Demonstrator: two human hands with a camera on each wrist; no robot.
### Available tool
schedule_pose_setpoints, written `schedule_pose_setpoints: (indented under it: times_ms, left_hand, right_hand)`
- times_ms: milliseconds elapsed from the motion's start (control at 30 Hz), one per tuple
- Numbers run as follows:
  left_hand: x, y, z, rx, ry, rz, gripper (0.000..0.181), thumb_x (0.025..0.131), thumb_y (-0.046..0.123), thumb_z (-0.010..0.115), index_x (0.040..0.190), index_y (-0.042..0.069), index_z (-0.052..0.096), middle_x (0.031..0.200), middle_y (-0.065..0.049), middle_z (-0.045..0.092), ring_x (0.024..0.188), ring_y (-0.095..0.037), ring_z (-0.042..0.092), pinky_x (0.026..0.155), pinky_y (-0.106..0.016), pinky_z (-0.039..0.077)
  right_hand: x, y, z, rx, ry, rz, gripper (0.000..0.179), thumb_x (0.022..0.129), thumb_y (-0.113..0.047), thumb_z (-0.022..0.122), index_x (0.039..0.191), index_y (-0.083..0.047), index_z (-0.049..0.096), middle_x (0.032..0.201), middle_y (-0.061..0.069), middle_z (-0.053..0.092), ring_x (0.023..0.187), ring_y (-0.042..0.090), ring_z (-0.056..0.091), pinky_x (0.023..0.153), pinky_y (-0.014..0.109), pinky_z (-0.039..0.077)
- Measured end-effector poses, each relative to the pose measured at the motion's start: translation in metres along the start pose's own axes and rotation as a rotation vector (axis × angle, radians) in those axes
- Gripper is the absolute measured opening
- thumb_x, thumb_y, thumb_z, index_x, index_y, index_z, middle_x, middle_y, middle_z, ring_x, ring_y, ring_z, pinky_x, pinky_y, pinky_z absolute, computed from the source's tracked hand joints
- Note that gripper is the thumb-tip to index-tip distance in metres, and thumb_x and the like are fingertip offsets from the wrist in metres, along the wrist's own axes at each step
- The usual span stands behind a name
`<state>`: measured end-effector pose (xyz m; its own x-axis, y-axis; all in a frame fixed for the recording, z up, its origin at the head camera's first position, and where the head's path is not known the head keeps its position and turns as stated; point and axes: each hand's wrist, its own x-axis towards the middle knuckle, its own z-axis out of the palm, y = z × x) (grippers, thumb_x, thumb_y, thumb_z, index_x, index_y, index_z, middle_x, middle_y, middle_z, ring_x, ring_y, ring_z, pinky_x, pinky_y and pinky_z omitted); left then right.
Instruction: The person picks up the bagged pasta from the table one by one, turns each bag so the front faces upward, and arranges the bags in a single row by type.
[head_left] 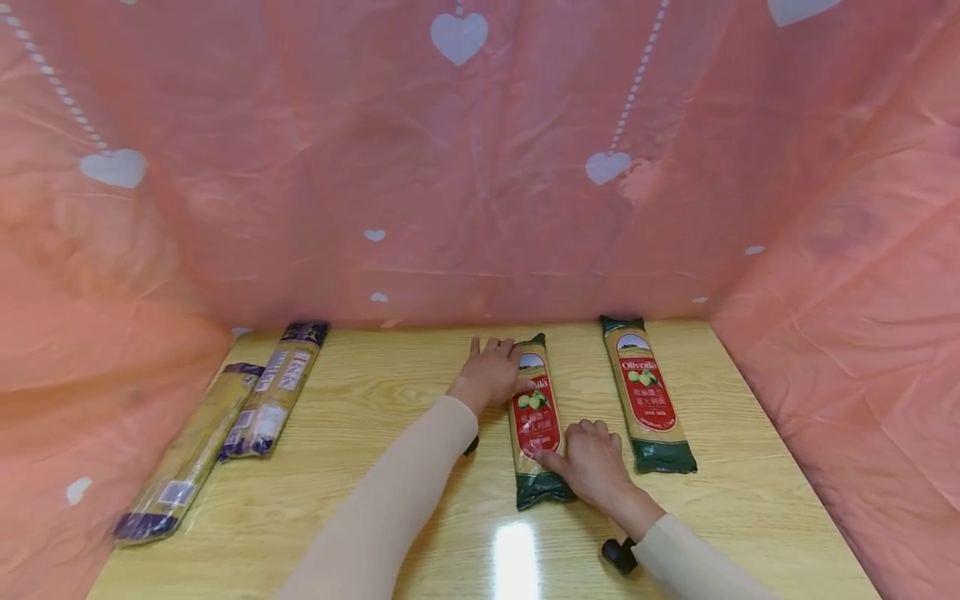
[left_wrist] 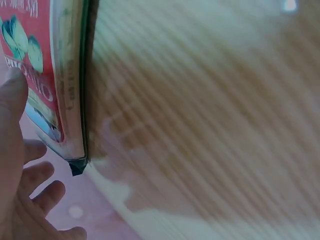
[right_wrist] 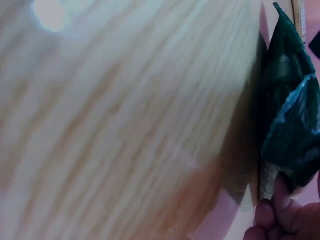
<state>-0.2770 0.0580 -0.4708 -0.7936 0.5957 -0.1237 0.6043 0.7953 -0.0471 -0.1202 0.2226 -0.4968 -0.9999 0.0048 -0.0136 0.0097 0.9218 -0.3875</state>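
A pasta pack (head_left: 536, 417) with a red label and green ends lies lengthwise in front of me, under both hands. My left hand (head_left: 491, 375) is at its far left edge. The left thumb (left_wrist: 12, 95) rests on the label, while the other fingers spread out beyond the pack's far end. Near the pack's close end, my right hand (head_left: 596, 462) grips its right edge, thumb on the front. In the right wrist view, curled fingers (right_wrist: 282, 205) meet the pack beside its crinkled green end (right_wrist: 292, 120).
To the right lies a matching red-label pasta pack (head_left: 645, 392). Two purple-ended pasta packs, one nearer (head_left: 195, 450) and one farther (head_left: 277, 387), lie side by side at the left, touching or overlapping. A pink heart-patterned curtain (head_left: 480, 208) encloses the wooden table (head_left: 375, 417).
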Motion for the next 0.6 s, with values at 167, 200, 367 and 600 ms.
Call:
schedule_pose_setpoints:
  times_ms: [167,200,367,600]
  left_hand:
    - [-0.020,-0.001,0.001,-0.031,-0.025,0.034,0.078,0.106,0.065,0.044,0.165,0.013,0.038,0.171,-0.006,0.035,0.160,-0.029,0.029,0.128,-0.062,0.021]
    - [-0.024,-0.001,0.001,-0.042,-0.030,0.042,0.078,0.106,0.065,0.044,0.165,0.013,0.038,0.172,-0.006,0.034,0.161,-0.028,0.027,0.129,-0.062,0.020]
    - [-0.041,0.000,0.008,-0.103,-0.060,0.057,0.078,0.107,0.064,0.042,0.167,0.015,0.035,0.175,-0.006,0.028,0.163,-0.026,0.021,0.130,-0.060,0.017]
    - [-0.056,0.005,0.022,-0.160,-0.092,0.079,0.079,0.108,0.063,0.041,0.168,0.015,0.029,0.176,-0.005,0.023,0.164,-0.025,0.017,0.131,-0.058,0.015]
  right_hand:
    - [0.000,0.000,-0.001,-0.085,0.041,-0.015,0.051,0.092,-0.052,0.079,0.080,-0.005,0.063,0.083,0.008,0.056,0.088,0.030,0.049,0.074,0.043,0.036]
    - [-0.001,0.001,0.000,-0.115,0.056,-0.023,0.052,0.092,-0.053,0.078,0.079,-0.005,0.063,0.083,0.008,0.056,0.087,0.030,0.048,0.073,0.043,0.037]
    - [-0.007,0.002,0.008,-0.285,0.202,-0.127,0.058,0.092,-0.057,0.076,0.077,-0.003,0.063,0.081,0.012,0.057,0.084,0.033,0.052,0.070,0.046,0.040]
    - [-0.020,0.001,0.014,-0.381,0.342,-0.260,0.058,0.094,-0.050,0.076,0.111,0.005,0.070,0.115,0.021,0.068,0.112,0.041,0.061,0.098,0.062,0.047]
